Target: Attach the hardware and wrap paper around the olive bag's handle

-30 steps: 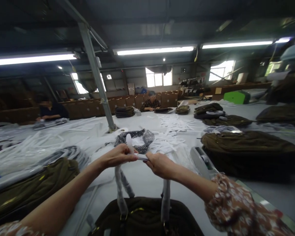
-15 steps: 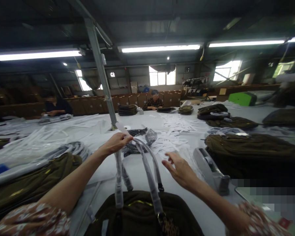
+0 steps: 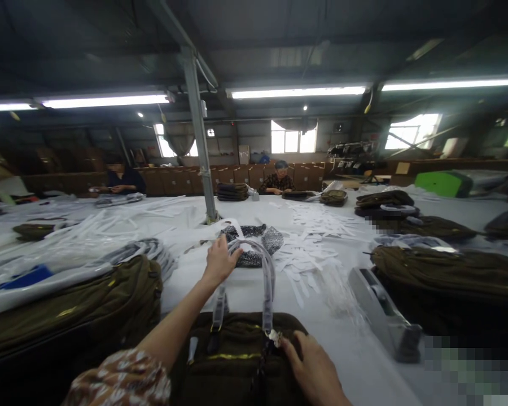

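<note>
Dim workshop: fluorescent tubes (image 3: 298,91) overhead, bright windows (image 3: 293,141) on the far wall, steel post (image 3: 200,141) centre-left, cardboard cartons (image 3: 237,176) stacked far.

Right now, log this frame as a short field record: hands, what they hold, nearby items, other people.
left hand: left hand grips the wrapped handles, lifted upright
right hand: right hand rests on the dark bag by a metal fitting
table: white table
right of bag: tape dispenser
left of bag: olive bag
others: two people seated at the far edge

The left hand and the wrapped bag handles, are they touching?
Touching. The head view shows the left hand with its fingers closed on the wrapped handles above the dark bag.
</note>
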A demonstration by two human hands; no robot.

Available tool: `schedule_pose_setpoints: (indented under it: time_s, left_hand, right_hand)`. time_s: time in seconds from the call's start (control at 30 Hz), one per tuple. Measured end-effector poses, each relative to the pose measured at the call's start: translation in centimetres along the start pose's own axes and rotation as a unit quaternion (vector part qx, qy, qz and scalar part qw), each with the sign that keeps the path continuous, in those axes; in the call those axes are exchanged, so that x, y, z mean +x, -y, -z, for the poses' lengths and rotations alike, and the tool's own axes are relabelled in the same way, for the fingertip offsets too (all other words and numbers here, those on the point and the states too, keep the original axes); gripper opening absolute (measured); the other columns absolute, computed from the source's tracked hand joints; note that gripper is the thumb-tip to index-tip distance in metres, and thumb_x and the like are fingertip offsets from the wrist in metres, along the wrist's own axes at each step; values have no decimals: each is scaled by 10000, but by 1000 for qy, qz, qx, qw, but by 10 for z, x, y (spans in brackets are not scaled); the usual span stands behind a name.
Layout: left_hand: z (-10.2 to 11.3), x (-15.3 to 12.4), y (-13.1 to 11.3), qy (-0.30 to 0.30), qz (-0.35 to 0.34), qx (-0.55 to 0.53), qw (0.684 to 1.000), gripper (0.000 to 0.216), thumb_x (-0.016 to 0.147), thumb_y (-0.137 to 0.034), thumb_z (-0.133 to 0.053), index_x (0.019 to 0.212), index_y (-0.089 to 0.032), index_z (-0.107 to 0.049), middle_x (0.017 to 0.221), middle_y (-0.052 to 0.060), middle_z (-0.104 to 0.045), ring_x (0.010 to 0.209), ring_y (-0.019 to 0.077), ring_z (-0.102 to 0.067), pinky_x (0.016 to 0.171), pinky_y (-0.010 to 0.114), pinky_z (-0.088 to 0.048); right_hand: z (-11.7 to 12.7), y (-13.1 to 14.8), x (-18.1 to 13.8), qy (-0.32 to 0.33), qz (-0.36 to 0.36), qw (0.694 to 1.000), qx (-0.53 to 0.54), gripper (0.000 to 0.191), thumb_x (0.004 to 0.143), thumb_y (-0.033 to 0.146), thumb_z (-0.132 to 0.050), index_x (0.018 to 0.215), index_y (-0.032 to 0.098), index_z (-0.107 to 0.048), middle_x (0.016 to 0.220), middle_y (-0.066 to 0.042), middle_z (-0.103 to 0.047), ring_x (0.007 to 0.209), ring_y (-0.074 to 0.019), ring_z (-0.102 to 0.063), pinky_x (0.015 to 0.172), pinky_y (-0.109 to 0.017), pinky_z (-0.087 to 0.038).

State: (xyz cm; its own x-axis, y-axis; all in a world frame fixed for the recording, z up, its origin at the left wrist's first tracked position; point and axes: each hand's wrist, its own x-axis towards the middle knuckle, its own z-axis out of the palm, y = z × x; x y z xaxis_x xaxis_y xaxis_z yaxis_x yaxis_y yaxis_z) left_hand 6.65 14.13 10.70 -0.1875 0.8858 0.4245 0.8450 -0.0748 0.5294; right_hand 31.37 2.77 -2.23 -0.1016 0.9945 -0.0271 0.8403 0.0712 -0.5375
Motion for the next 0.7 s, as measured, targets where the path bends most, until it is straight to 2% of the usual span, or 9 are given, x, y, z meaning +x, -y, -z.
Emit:
schedule_pose_setpoints:
  time_s: [0.07,0.13,0.2,0.23,0.3,0.4,0.47,0.6,0.7]
  left_hand:
    - [-9,-39,1,18,19,-26,999,475,832,-381,-409,1225,-114,-426,1118,147,-554,1054,247,-501,912,380,-365]
    - [-28,-86,2,95,34,-62,993,392,814,-362,-439,1104,-121,-543,846,76,-639,755,187,-601,717,303,-459]
    - [-52,-130,5,176,64,-98,977,318,785,-330,-473,982,-120,-608,674,33,-639,597,160,-599,573,262,-456]
    - [-64,-149,7,215,109,-146,959,322,760,-315,-498,993,-117,-598,667,27,-634,603,162,-599,568,260,-450]
    - [-82,-173,11,239,138,-209,938,374,686,-235,-553,1042,-120,-572,695,13,-625,641,158,-595,600,252,-445]
    - [-94,-179,11,230,153,-261,925,505,565,-98,-570,1067,-142,-558,657,-30,-591,612,140,-560,585,239,-416]
    - [-94,-172,7,227,204,-304,903,516,489,-30,-575,993,-143,-584,568,-58,-554,555,124,-521,543,226,-374]
    - [-87,-162,-11,241,347,-393,817,423,493,-76,-640,906,-128,-570,501,-48,-543,465,112,-487,458,217,-302]
    - [-81,-169,-23,253,408,-487,730,394,549,-176,-698,917,-148,-562,560,-18,-584,470,116,-532,478,222,-364]
  right_hand:
    - [-3,7,7,-7,0,1000,-26,382,877,475,-322,969,212,-585,917,-103,-617,869,-265,-612,719,-336,-431]
    - [-9,11,11,-9,16,999,-42,340,873,441,-351,885,206,-598,888,-95,-605,835,-254,-613,695,-325,-425]
    - [-15,12,12,-24,33,998,-37,301,864,414,-383,809,201,-588,864,-80,-593,812,-235,-607,678,-308,-415]
    - [-18,11,12,-32,37,998,-25,279,855,406,-403,787,199,-577,851,-71,-589,805,-226,-603,673,-301,-409]
    - [-22,7,12,-40,33,999,9,228,822,398,-459,764,198,-551,819,-49,-591,785,-211,-596,665,-291,-396]
    - [-24,-1,15,-40,17,995,88,168,768,366,-526,749,199,-516,747,-13,-609,730,-186,-593,650,-271,-386]
    - [-23,-4,21,-38,5,988,152,147,748,340,-539,742,195,-514,693,-1,-620,686,-177,-593,626,-257,-389]
    - [-8,2,31,-40,-23,962,269,194,738,355,-548,790,170,-573,624,-7,-636,606,-180,-594,558,-247,-397]
    - [12,16,27,-52,-6,946,321,214,746,366,-552,792,166,-610,647,-20,-658,614,-182,-606,558,-243,-418]
